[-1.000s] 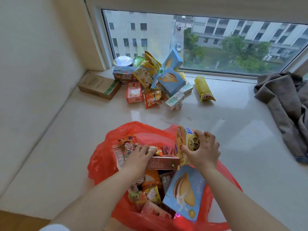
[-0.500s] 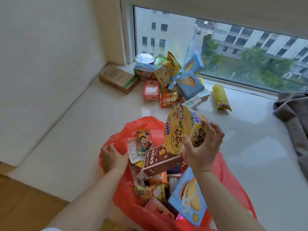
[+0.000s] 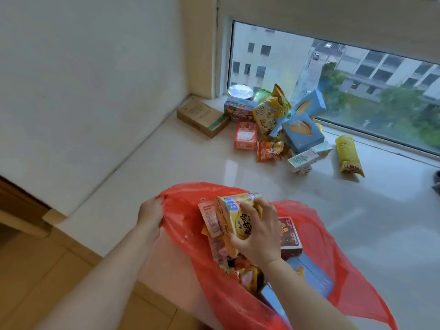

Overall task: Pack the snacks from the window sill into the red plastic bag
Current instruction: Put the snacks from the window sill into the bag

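The red plastic bag (image 3: 316,253) lies open at the near edge of the window sill (image 3: 166,167), holding several snack packs. My left hand (image 3: 150,214) pinches the bag's left rim and pulls it outward. My right hand (image 3: 258,231) grips a yellow snack box (image 3: 232,216) and holds it inside the bag's mouth, on top of the other packs. A brown box (image 3: 289,232) lies in the bag just right of that hand. A pile of snacks (image 3: 283,125) sits by the window, with a yellow tube pack (image 3: 348,156) lying apart on its right.
A brown cardboard box (image 3: 202,116) lies in the sill's far left corner against the wall. A grey cloth (image 3: 437,182) shows at the right edge. The sill's front edge drops to a tiled floor (image 3: 59,270) on the left.
My right hand has lowered the yellow box from above the bag into its mouth. My left hand shifted to the bag's left rim and pulled it wider. The view swung left.
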Demonstrator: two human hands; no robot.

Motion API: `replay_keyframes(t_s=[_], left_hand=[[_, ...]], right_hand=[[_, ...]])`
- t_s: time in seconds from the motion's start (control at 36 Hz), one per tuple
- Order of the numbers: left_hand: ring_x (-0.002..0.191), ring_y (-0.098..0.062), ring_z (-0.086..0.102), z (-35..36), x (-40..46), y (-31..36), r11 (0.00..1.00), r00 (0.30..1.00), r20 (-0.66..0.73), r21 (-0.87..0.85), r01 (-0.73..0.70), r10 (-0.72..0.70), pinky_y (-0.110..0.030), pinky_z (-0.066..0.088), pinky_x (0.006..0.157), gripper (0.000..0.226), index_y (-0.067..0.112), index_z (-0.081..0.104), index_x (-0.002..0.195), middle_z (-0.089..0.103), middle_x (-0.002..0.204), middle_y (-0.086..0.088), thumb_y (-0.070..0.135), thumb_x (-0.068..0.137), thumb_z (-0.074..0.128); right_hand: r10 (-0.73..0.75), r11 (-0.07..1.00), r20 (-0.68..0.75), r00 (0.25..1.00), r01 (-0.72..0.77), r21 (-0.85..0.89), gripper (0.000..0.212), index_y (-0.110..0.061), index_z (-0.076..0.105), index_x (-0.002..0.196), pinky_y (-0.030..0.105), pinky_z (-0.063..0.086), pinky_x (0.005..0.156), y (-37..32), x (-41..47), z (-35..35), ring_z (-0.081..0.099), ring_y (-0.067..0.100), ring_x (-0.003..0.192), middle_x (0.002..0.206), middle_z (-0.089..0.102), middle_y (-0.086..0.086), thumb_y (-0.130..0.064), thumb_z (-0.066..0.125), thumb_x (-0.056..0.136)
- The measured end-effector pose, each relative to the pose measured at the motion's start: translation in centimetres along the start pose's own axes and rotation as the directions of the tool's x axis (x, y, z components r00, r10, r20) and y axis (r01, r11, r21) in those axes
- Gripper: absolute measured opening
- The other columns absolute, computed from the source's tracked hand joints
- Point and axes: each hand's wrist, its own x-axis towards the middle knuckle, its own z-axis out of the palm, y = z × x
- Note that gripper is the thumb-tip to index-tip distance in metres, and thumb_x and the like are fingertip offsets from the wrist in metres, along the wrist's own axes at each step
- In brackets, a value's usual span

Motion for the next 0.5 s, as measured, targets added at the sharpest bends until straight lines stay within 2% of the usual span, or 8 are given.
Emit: replay_keyframes(t_s=[0.08, 0.19, 0.22, 0.28, 0.33, 0.39, 0.44, 0.5], left_hand=[[0.082, -0.025, 0.061, -2.1, 1.6, 1.0, 0.999, 0.991, -0.129, -0.016, 0.028, -0.030, -0.032, 0.050, 0.067, 0.020, 0.009, 0.068, 0.102, 0.067, 0.091, -0.010, 0.019, 0.087, 0.057], [0.107, -0.036, 0.056, -1.8, 0.7, 1.1, 0.857, 0.918, -0.287, 0.506, -0.098, 0.275, -0.043, 0.047, 0.089, 0.033, 0.012, 0.061, 0.113, 0.061, 0.116, -0.014, 0.015, 0.079, 0.060], [0.106, -0.037, 0.054, -1.1, -0.2, 1.1, 0.704, 0.841, -0.211, 0.665, -0.250, 0.498, -0.044, 0.046, 0.086, 0.034, 0.012, 0.061, 0.110, 0.059, 0.114, -0.014, 0.010, 0.076, 0.062], [0.090, -0.032, 0.056, 0.7, -1.8, 0.7, 0.193, 0.506, 0.211, 0.751, -0.632, 0.836, -0.038, 0.044, 0.074, 0.025, 0.014, 0.065, 0.091, 0.062, 0.094, -0.009, 0.006, 0.067, 0.061], [0.077, -0.022, 0.057, 2.3, -2.2, -0.9, -0.221, 0.230, 0.634, 0.550, -0.806, 0.738, -0.030, 0.041, 0.066, 0.015, 0.019, 0.064, 0.076, 0.062, 0.080, 0.001, 0.014, 0.067, 0.053], [0.087, -0.024, 0.062, 3.7, -2.0, -2.1, -0.285, 0.342, 0.826, 0.495, -0.821, 0.449, -0.032, 0.044, 0.070, 0.023, 0.019, 0.066, 0.089, 0.064, 0.091, 0.000, 0.015, 0.074, 0.050], [0.116, -0.025, 0.053, 4.5, -1.1, -2.4, -0.315, 0.619, 0.757, 0.651, -0.691, 0.206, -0.037, 0.041, 0.091, 0.039, 0.018, 0.052, 0.125, 0.056, 0.123, -0.004, 0.014, 0.086, 0.047], [0.128, -0.025, 0.043, 4.9, -0.1, -2.3, -0.417, 0.757, 0.651, 0.705, -0.574, 0.058, -0.038, 0.034, 0.103, 0.045, 0.015, 0.040, 0.137, 0.047, 0.137, -0.007, 0.012, 0.091, 0.042]], right_hand=[[0.027, 1.000, 0.009, 1.000, -0.027, -0.009, 0.064, -0.036, 0.048, 0.114, 0.044, 0.045, 0.083, 0.1, 0.4, -0.1, 0.039, 0.028, 0.118, 0.124, 0.044, 0.003, -0.062, 0.055, 0.056], [0.046, 0.999, 0.024, 0.999, -0.046, -0.003, 0.063, -0.037, 0.046, 0.114, 0.045, 0.046, 0.084, 0.2, 0.7, -0.2, 0.040, 0.029, 0.117, 0.123, 0.042, 0.002, -0.062, 0.054, 0.057], [0.052, 0.999, 0.029, 0.998, -0.052, -0.004, 0.063, -0.037, 0.046, 0.114, 0.046, 0.046, 0.086, 0.3, 0.7, -0.2, 0.040, 0.030, 0.118, 0.123, 0.042, 0.002, -0.062, 0.054, 0.057], [0.067, 0.998, 0.044, 0.997, -0.067, -0.006, 0.065, -0.037, 0.046, 0.116, 0.046, 0.044, 0.089, 0.4, 0.8, -0.4, 0.038, 0.029, 0.121, 0.125, 0.041, 0.001, -0.064, 0.054, 0.058], [0.078, 0.997, 0.052, 0.996, -0.078, -0.004, 0.066, -0.038, 0.045, 0.117, 0.046, 0.043, 0.090, 0.4, 0.7, -0.6, 0.037, 0.027, 0.122, 0.127, 0.040, 0.000, -0.065, 0.053, 0.058], [0.078, 0.997, 0.045, 0.996, -0.078, 0.003, 0.065, -0.040, 0.042, 0.117, 0.045, 0.043, 0.088, 0.4, 0.6, -0.8, 0.038, 0.028, 0.121, 0.127, 0.041, 0.001, -0.066, 0.053, 0.058], [0.065, 0.998, 0.037, 0.997, -0.065, 0.009, 0.065, -0.040, 0.041, 0.117, 0.044, 0.044, 0.086, 0.5, 0.4, -0.8, 0.040, 0.028, 0.119, 0.126, 0.042, 0.001, -0.066, 0.054, 0.058], [0.054, 0.998, 0.026, 0.998, -0.054, 0.016, 0.066, -0.040, 0.042, 0.118, 0.044, 0.045, 0.085, 0.5, 0.2, -0.9, 0.041, 0.029, 0.118, 0.126, 0.042, 0.002, -0.065, 0.055, 0.058]])
